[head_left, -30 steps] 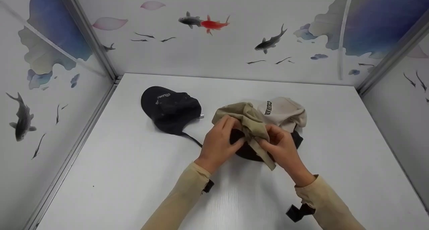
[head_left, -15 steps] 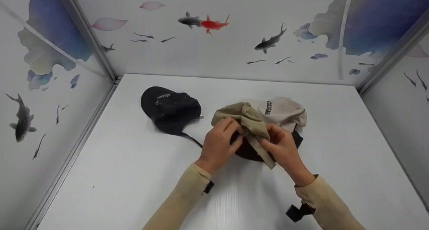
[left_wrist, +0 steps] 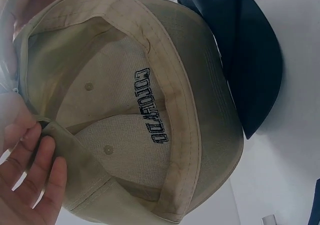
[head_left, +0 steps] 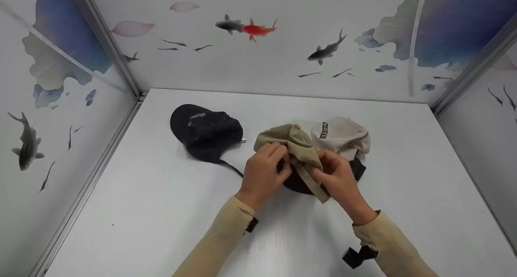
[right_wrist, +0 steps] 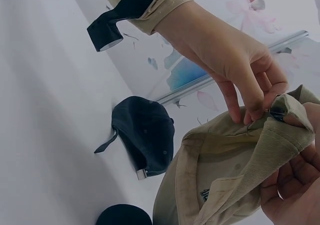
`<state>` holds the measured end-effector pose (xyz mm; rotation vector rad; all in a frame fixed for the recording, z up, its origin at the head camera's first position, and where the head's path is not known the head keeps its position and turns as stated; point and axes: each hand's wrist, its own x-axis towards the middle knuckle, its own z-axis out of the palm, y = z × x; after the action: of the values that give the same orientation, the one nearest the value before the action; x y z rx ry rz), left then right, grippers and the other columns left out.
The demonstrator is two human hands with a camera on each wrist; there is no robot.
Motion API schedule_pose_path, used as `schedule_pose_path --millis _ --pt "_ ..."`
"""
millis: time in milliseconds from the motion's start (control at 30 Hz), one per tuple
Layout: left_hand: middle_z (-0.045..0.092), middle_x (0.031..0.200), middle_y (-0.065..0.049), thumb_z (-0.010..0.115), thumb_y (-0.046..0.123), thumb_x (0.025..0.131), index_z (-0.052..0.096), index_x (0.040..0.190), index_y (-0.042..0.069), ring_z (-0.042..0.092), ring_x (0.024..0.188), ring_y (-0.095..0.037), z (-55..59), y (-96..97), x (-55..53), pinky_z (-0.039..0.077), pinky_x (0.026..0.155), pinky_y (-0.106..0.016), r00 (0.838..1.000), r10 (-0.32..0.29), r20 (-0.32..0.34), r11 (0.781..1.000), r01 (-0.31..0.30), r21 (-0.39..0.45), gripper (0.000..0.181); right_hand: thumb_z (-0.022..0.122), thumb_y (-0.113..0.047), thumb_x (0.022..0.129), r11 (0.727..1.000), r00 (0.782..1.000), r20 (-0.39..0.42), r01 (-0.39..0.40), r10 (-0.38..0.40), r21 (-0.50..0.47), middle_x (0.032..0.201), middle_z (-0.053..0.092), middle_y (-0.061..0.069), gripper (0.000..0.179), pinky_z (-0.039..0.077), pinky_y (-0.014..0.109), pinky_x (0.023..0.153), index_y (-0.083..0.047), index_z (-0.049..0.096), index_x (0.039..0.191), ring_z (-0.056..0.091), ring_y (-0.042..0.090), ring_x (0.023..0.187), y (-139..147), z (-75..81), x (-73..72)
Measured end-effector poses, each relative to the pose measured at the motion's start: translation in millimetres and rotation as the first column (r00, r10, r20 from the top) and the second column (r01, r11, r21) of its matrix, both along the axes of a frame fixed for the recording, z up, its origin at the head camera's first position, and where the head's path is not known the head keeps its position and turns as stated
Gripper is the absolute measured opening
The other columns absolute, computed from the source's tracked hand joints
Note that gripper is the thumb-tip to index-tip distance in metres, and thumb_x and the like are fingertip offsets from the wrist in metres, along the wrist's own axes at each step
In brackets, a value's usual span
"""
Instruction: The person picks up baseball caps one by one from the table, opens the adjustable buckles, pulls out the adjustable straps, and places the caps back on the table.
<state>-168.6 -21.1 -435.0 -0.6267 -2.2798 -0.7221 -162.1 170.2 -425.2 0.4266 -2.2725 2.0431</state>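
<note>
Both hands hold a khaki baseball cap (head_left: pixel 287 136) above the table. My left hand (head_left: pixel 261 174) pinches the cap's back edge near a small metal buckle (right_wrist: pixel 276 109). With thumb and fingers, my right hand (head_left: pixel 341 184) grips the back on the other side, by the khaki strap (head_left: pixel 313 184), whose loose end hangs down. In the left wrist view the cap's inside faces the camera, with dark stitched letters (left_wrist: pixel 150 105) showing on the front panel. Fingers partly hide where the strap meets the buckle.
Below the khaki cap lies a black brim (head_left: pixel 298 185). A black cap (head_left: pixel 206 133) with a strap and metal clip lies to the left. Behind, at right, sits a cream cap (head_left: pixel 341 135) with dark lettering. White panels with painted fish enclose the white table (head_left: pixel 141 188).
The loose strap end has shifted slightly left, along with my right hand. My left fingers have changed their hold a little at the cap's back edge. The other caps stay put.
</note>
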Motion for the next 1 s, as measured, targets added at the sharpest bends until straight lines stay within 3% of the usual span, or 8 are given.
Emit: schedule_pose_path --millis 333,467,700,833,1000 --pt "0.059 0.084 0.002 0.073 0.007 0.080 0.056 0.083 0.013 0.056 0.079 -0.013 1.8 -3.2 -1.7 0.052 0.069 -0.025 0.999 0.045 0.015 0.999 -0.045 -0.021 0.018 0.057 0.019 0.081 0.999 1.000 0.027 0.013 -0.013 -0.031 0.083 0.070 -0.004 0.019 0.050 0.018 0.063 0.008 0.063 0.094 0.061 0.006 0.073 0 -0.7 -1.1" --pt "0.059 0.085 0.002 0.073 0.007 0.080 0.057 0.084 0.012 0.057 0.080 -0.013 1.5 -4.2 -2.0 0.052 0.071 -0.025 0.999 0.035 0.004 0.999 -0.034 -0.028 0.017 0.058 0.018 0.082 0.999 0.999 0.035 0.003 -0.002 -0.050 0.084 0.070 -0.004 0.015 0.052 0.019 0.067 0.011 0.062 0.095 0.062 0.006 0.076 1 0.3 -0.1" --pt "0.064 0.099 0.001 0.074 0.012 0.085 0.066 0.099 0.012 0.060 0.094 -0.014 1.2 -8.3 0.4 0.053 0.084 -0.025 0.996 -0.085 0.036 0.996 0.083 0.043 0.016 0.059 0.015 0.085 0.998 0.999 0.048 -0.002 0.004 -0.059 0.086 0.070 -0.004 0.015 0.054 0.020 0.069 0.009 0.062 0.098 0.064 0.007 0.077 3 0.5 0.8" --pt "0.065 0.107 0.000 0.071 0.016 0.091 0.070 0.110 0.013 0.060 0.102 -0.014 1.6 -9.8 0.4 0.052 0.090 -0.027 0.982 -0.165 0.094 0.984 0.157 0.088 0.019 0.059 0.014 0.086 0.998 0.997 0.074 0.009 -0.005 -0.060 0.086 0.070 -0.002 0.017 0.054 0.021 0.068 0.004 0.064 0.098 0.064 0.008 0.076 3 -0.4 0.3" --pt "0.063 0.110 -0.002 0.067 0.024 0.097 0.072 0.112 0.015 0.059 0.104 -0.014 2.7 -10.3 1.5 0.052 0.091 -0.028 0.961 -0.227 0.160 0.969 0.206 0.136 0.019 0.058 0.014 0.088 0.998 0.996 0.094 0.003 0.003 -0.055 0.088 0.070 0.001 0.017 0.055 0.021 0.068 0.004 0.064 0.101 0.065 0.009 0.078 3 -0.6 1.1"
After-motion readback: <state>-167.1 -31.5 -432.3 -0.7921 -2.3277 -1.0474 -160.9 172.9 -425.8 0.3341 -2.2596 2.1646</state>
